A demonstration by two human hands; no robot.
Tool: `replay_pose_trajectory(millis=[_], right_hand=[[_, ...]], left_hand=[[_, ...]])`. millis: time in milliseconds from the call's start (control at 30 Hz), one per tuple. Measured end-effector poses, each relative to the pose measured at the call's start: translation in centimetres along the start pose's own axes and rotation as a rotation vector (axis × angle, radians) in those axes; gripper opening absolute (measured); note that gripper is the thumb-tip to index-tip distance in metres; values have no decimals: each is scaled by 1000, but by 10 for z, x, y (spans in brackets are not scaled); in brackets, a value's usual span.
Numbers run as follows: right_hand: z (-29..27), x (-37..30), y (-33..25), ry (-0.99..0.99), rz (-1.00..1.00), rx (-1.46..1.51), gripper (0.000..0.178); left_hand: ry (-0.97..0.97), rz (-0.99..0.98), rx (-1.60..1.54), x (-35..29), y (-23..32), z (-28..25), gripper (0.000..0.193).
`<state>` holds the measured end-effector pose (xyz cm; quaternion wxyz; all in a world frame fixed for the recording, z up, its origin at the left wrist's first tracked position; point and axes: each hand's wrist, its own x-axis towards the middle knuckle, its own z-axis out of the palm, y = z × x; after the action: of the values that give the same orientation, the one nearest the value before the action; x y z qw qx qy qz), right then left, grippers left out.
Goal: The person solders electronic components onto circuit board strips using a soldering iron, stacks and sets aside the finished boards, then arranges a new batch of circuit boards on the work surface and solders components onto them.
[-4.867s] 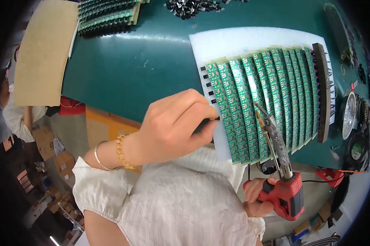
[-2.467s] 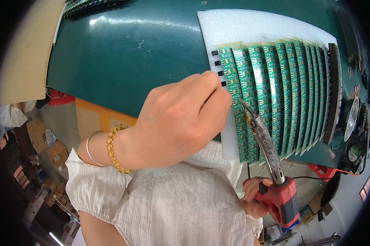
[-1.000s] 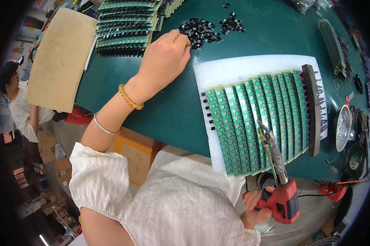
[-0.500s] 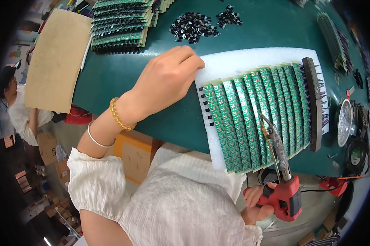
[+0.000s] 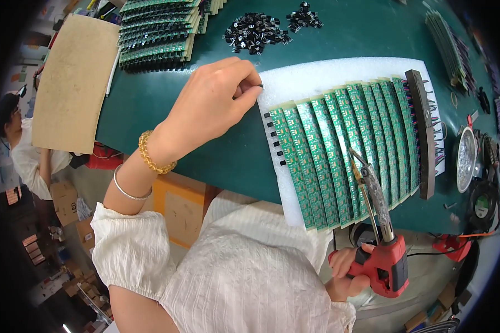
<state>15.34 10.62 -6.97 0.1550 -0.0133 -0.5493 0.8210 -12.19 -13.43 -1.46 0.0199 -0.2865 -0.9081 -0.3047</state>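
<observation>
My left hand (image 5: 212,102) is closed in a pinch at the upper left corner of a white foam sheet (image 5: 294,81). A small black connector (image 5: 260,86) just shows at its fingertips. On the foam lies a row of green circuit board strips (image 5: 333,150), overlapping side by side. Several black connectors (image 5: 276,143) stick out along the left edge of the leftmost strip. My right hand (image 5: 347,272) grips the red handle of a soldering gun (image 5: 387,261), whose tip (image 5: 354,152) is over the middle strips. Whether the tip touches them I cannot tell.
A dark bar (image 5: 420,133) lies across the boards' right end. Two piles of black connectors (image 5: 254,33) sit at the back, beside stacked boards (image 5: 156,39). A metal bowl (image 5: 465,161) and a solder reel (image 5: 481,206) are at right. A person (image 5: 21,139) is at far left.
My left hand has shifted slightly left and turned, so the black connector in its fingertips now shows. The right hand keeps the soldering gun in nearly the same place. The whole view has shifted slightly.
</observation>
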Motion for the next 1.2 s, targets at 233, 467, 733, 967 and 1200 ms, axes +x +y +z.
replay_pose_trajectory(millis=[233,467,733,967,1200], right_hand=[[-28,-25,-8,35,132,-175,77],[-45,-28,-12,-147,197,-229,77],[-30,-16,-31,-257,400,-268,82],[-35,-24,-8,-117,125,398,12],[-35,-6,-53,-355,748,-555,15]], left_hand=[[59,-40,-152,-27,40,2,10],[224,35,-234,-74,58,54,18],[178,59,-234,-74,56,51,23],[171,91,-157,-72,63,46,24],[169,94,-68,-75,66,44,25]])
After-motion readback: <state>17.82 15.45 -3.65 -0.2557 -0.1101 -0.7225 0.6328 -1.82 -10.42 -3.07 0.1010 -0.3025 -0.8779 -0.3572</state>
